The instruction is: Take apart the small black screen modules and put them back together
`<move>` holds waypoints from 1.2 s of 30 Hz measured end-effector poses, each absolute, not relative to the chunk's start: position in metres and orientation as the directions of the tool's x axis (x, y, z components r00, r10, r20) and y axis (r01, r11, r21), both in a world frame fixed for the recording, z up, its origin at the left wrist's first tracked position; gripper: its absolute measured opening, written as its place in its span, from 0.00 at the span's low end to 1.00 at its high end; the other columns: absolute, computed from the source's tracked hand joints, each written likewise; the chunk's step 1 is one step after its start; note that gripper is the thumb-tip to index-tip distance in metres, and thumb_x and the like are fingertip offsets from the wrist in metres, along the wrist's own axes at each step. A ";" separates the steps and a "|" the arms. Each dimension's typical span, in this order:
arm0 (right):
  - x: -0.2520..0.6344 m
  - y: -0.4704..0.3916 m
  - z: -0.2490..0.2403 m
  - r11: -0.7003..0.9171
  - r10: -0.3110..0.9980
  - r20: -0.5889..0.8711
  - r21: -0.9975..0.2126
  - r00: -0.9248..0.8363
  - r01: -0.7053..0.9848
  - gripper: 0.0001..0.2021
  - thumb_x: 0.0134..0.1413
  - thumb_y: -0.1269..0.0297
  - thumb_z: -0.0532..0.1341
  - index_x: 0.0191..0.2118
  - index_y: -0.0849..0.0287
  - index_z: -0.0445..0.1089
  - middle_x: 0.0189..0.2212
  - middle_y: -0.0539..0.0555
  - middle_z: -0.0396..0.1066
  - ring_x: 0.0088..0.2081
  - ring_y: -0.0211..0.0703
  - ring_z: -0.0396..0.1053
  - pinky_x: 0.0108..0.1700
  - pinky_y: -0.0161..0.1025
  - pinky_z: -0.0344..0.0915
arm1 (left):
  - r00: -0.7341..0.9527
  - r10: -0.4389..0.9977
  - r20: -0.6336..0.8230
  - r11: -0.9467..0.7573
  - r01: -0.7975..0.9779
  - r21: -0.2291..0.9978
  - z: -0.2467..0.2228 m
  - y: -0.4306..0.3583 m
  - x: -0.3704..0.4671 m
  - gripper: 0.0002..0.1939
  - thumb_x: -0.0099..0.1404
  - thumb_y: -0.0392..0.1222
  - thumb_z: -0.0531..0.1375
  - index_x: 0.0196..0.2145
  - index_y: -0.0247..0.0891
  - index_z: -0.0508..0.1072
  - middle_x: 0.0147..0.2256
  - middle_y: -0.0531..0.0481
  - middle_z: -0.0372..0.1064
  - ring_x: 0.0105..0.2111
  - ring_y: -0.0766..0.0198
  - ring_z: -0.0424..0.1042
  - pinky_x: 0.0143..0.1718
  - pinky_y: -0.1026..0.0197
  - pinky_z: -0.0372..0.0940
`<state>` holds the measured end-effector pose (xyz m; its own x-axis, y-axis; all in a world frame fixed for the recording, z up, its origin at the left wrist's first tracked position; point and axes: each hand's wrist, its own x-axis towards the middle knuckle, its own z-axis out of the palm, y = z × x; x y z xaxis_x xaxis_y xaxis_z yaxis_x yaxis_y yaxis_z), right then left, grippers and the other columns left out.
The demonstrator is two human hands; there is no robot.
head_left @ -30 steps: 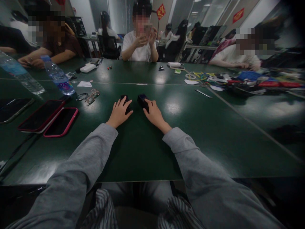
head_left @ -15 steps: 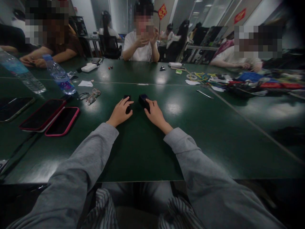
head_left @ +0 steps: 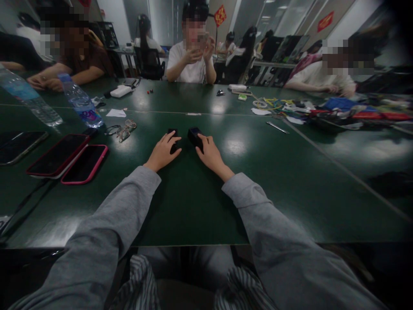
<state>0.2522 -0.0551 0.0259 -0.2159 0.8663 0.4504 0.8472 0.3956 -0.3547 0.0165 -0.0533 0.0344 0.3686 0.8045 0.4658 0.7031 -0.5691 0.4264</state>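
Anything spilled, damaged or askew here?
No spill or damage shows around the left hand, right hand or black objects. The jumbled cable heap at right looks messy; the bottles at left seem to lean, probably lens distortion.

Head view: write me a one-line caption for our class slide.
Left hand over a black object, right hand on a black box, at a shared green table.

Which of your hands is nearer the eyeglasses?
Left. The left hand is to the right of the eyeglasses; the right hand is farther right, beyond the left.
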 end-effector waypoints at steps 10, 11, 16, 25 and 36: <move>0.252 -0.056 0.027 0.393 0.865 0.453 -0.344 -0.216 0.852 0.27 0.62 0.64 0.54 0.65 0.60 0.54 0.54 0.65 0.59 0.53 0.56 0.67 0.52 0.54 0.69 | 0.332 0.805 0.491 -0.549 0.731 0.406 0.040 -0.059 0.021 0.22 0.64 0.40 0.58 0.56 0.42 0.68 0.65 0.42 0.56 0.64 0.48 0.59 0.65 0.42 0.57; 0.251 -0.056 0.027 0.392 0.865 0.453 -0.344 -0.215 0.853 0.27 0.62 0.64 0.54 0.65 0.60 0.54 0.53 0.65 0.59 0.52 0.56 0.67 0.52 0.55 0.69 | 0.333 0.801 0.498 -0.554 0.728 0.404 0.040 -0.059 0.021 0.22 0.64 0.39 0.58 0.56 0.41 0.68 0.65 0.42 0.56 0.64 0.49 0.59 0.65 0.43 0.57; 0.251 -0.056 0.027 0.394 0.865 0.454 -0.348 -0.215 0.851 0.27 0.62 0.64 0.53 0.65 0.59 0.54 0.53 0.65 0.60 0.51 0.56 0.68 0.52 0.55 0.69 | 0.339 0.782 0.523 -0.577 0.711 0.402 0.040 -0.059 0.021 0.20 0.65 0.36 0.56 0.55 0.39 0.68 0.66 0.41 0.55 0.65 0.50 0.57 0.67 0.43 0.53; 0.252 -0.057 0.027 0.398 0.862 0.458 -0.345 -0.218 0.850 0.27 0.62 0.64 0.54 0.65 0.60 0.54 0.53 0.65 0.60 0.51 0.55 0.68 0.51 0.53 0.70 | 0.143 0.732 0.666 -0.563 0.677 0.474 0.059 -0.066 0.019 0.17 0.68 0.40 0.56 0.54 0.43 0.68 0.69 0.49 0.49 0.70 0.49 0.47 0.69 0.39 0.47; 0.253 -0.057 0.027 0.399 0.866 0.447 -0.345 -0.225 0.850 0.27 0.62 0.63 0.54 0.66 0.60 0.53 0.53 0.66 0.59 0.51 0.55 0.67 0.50 0.54 0.70 | -0.079 0.744 0.664 -0.417 0.721 0.553 0.042 -0.039 -0.023 0.13 0.65 0.36 0.56 0.46 0.42 0.73 0.63 0.47 0.62 0.65 0.51 0.59 0.67 0.44 0.53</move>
<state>0.2527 -0.0571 0.0272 -0.2252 0.8659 0.4468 0.8497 0.3989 -0.3449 -0.0230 -0.0390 0.0420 -0.0787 0.7440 0.6635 0.7211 -0.4171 0.5532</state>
